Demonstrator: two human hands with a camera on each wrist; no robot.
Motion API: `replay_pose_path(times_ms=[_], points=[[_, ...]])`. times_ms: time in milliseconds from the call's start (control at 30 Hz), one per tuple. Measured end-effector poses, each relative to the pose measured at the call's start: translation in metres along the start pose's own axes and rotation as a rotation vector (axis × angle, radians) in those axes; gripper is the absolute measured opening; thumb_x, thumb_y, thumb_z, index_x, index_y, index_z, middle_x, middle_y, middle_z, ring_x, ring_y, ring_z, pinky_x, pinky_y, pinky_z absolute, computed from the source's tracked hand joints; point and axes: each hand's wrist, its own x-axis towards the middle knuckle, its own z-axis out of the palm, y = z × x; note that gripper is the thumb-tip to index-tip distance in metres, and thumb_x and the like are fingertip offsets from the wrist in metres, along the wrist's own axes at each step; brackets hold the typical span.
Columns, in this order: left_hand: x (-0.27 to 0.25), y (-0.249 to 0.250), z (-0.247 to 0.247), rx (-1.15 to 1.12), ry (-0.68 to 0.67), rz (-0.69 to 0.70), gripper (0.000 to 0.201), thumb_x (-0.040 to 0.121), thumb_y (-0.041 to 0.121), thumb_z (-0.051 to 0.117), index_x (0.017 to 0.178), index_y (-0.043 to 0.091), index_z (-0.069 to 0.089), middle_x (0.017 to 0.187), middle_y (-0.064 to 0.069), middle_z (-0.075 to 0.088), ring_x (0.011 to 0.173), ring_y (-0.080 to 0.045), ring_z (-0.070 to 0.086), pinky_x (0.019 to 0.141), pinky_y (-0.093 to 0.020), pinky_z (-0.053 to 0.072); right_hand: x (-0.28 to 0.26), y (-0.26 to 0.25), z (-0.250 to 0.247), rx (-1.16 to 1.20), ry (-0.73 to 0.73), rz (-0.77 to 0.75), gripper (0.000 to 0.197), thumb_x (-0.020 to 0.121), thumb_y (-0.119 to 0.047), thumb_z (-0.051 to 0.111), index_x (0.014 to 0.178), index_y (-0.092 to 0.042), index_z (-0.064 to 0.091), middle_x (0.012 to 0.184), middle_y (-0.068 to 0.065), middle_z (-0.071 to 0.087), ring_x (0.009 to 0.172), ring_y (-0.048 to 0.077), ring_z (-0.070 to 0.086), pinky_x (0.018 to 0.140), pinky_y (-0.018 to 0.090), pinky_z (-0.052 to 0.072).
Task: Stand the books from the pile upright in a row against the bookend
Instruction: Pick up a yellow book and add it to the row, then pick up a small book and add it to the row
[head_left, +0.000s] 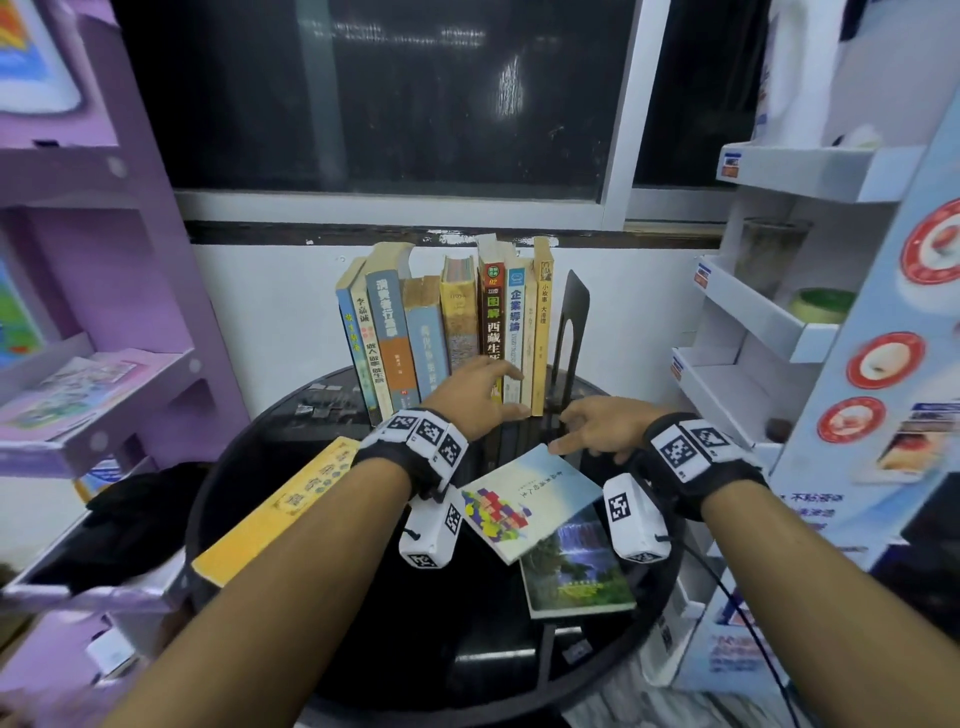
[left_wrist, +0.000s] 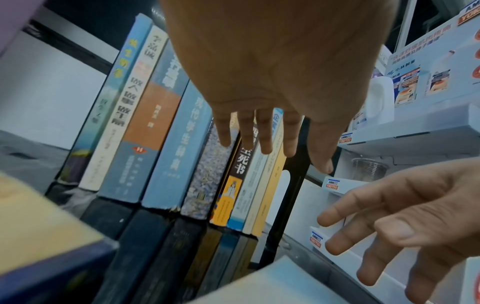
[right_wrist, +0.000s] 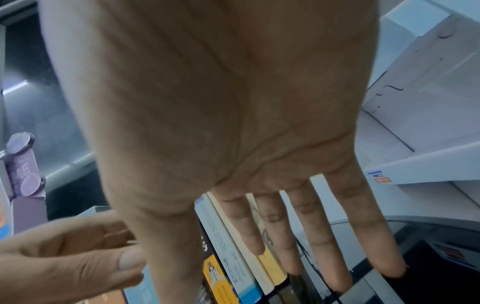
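We are holding our left hand (head_left: 480, 392) open, its fingers (left_wrist: 266, 133) straight and slightly spread, reaching at the lower spines of the row of upright books (head_left: 447, 332); from the head view the fingertips seem to be lying against the dark red book (head_left: 492, 312) and the blue-and-white book (head_left: 514, 332), though we cannot tell for sure whether they are pressing or just short of touching. Our right hand (head_left: 602, 426) is also hanging open and holding nothing, fingers (right_wrist: 322, 224) straight and fanned, hovering just beside the foot of the black bookend (head_left: 569, 332) and just above the far corner of the top book of the pile (head_left: 530, 501). The row is standing at the far edge of the round black table (head_left: 467, 649), close to the white wall, with the bookend closing it on the right; the leftmost books are leaning a little to the left, where the table is lying bare beyond them. The pile is lying flat right under and between our wrists, its top book resting askew over a green landscape book (head_left: 576, 577). A yellow book (head_left: 275, 514) is lying flat under our left forearm, reaching toward the table's left rim. A purple shelf (head_left: 104, 322) is crowding the left side and a white display rack (head_left: 769, 322) the right.
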Motion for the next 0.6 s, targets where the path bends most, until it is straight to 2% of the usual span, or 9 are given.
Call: replay_pose_path(times_ms=[67,133,200,267,400,533,600], points=[[-0.008,0.001,0.009,-0.013,-0.069,-0.043,0.054,0.088,0.042,0.063,0.134,0.020,0.048,0.139,-0.006,0.046,0.128,-0.023,0.043,0.103,-0.034,0.035,-0.004,0.001,0.007,0.003,-0.007,0.017,0.066,0.091,-0.045,0.059,0.144,-0.012,0.039,0.142,0.006,0.046,0.122,0.022,0.049,0.095,0.032,0.044],[-0.014,0.001,0.017,-0.024,-0.146,-0.091,0.060,0.089,0.044,0.061,0.139,0.017,0.043,0.143,-0.007,0.044,0.127,-0.025,0.044,0.103,-0.035,0.038,-0.007,0.004,0.014,0.003,-0.016,0.043,0.062,0.091,-0.046,0.060,0.139,-0.010,0.044,0.135,0.008,0.051,0.116,0.021,0.052,0.086,0.030,0.045],[-0.019,0.001,0.024,-0.031,-0.236,-0.129,0.066,0.089,0.049,0.059,0.143,0.015,0.039,0.145,-0.008,0.043,0.128,-0.025,0.044,0.103,-0.036,0.039,-0.009,0.006,0.020,-0.008,-0.034,0.066,0.057,0.091,-0.047,0.059,0.128,-0.004,0.054,0.117,0.011,0.059,0.098,0.020,0.055,0.070,0.025,0.044],[-0.023,0.003,0.030,-0.039,-0.318,-0.166,0.070,0.089,0.052,0.056,0.145,0.015,0.035,0.146,-0.008,0.042,0.128,-0.025,0.045,0.101,-0.034,0.039,-0.010,0.008,0.028,-0.013,-0.060,0.088,0.059,0.090,-0.049,0.058,0.122,0.000,0.059,0.103,0.011,0.059,0.087,0.019,0.052,0.061,0.022,0.039],[-0.033,0.010,0.039,-0.069,-0.420,-0.256,0.072,0.090,0.052,0.056,0.147,0.016,0.030,0.145,-0.007,0.044,0.121,-0.024,0.052,0.094,-0.032,0.044,-0.008,0.011,0.041,0.003,-0.035,0.114,0.060,0.085,-0.052,0.064,0.118,-0.002,0.062,0.119,0.014,0.062,0.092,0.019,0.053,0.062,0.023,0.040],[-0.040,0.013,0.045,-0.058,-0.432,-0.276,0.071,0.085,0.050,0.065,0.141,0.017,0.036,0.133,-0.006,0.054,0.113,-0.022,0.056,0.092,-0.032,0.045,-0.005,0.014,0.050,0.015,0.020,0.110,0.058,0.078,-0.048,0.073,0.115,-0.004,0.063,0.116,0.011,0.063,0.103,0.023,0.059,0.077,0.029,0.046],[-0.041,0.014,0.045,-0.032,-0.438,-0.271,0.076,0.081,0.049,0.070,0.141,0.018,0.036,0.133,-0.006,0.054,0.114,-0.022,0.054,0.091,-0.031,0.044,-0.004,0.014,0.053,0.027,0.044,0.110,0.057,0.075,-0.045,0.077,0.112,-0.004,0.063,0.112,0.010,0.064,0.102,0.023,0.060,0.081,0.031,0.049]])
